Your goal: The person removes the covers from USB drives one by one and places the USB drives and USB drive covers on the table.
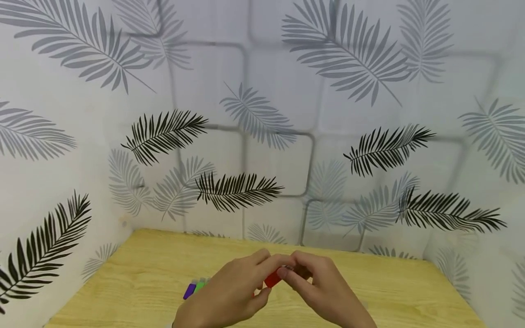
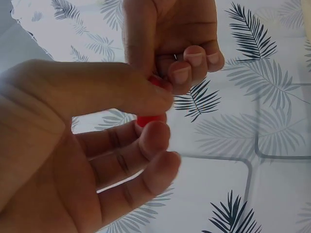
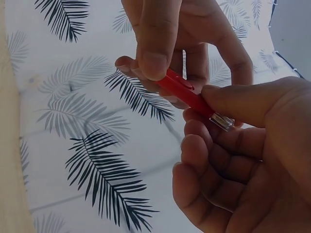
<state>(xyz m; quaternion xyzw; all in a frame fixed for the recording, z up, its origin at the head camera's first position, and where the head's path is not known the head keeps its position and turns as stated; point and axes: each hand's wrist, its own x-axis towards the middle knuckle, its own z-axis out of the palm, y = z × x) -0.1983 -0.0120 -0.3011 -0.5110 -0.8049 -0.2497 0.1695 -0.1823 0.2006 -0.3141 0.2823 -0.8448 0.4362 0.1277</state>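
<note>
In front of me, over the table, both hands hold a small red USB stick [image 3: 187, 94] with a silver metal plug at one end. My left hand [image 1: 229, 284] pinches its red end between thumb and fingers. At the plug end, my right hand [image 1: 321, 287] grips the stick, its thumb [image 3: 238, 103] pressed along the side. The other right fingers curl beneath. From the left wrist view, the left thumb covers most of the red body [image 2: 149, 119], and the plug is hidden behind the hands.
On the wooden table [image 1: 164, 255], left of my left hand, lie a purple stick [image 1: 189, 290] and a green stick [image 1: 199, 286] with pale ends, partly hidden by that hand. A white wall covering [image 1: 279, 164] with leaf prints rises behind the table and at both sides.
</note>
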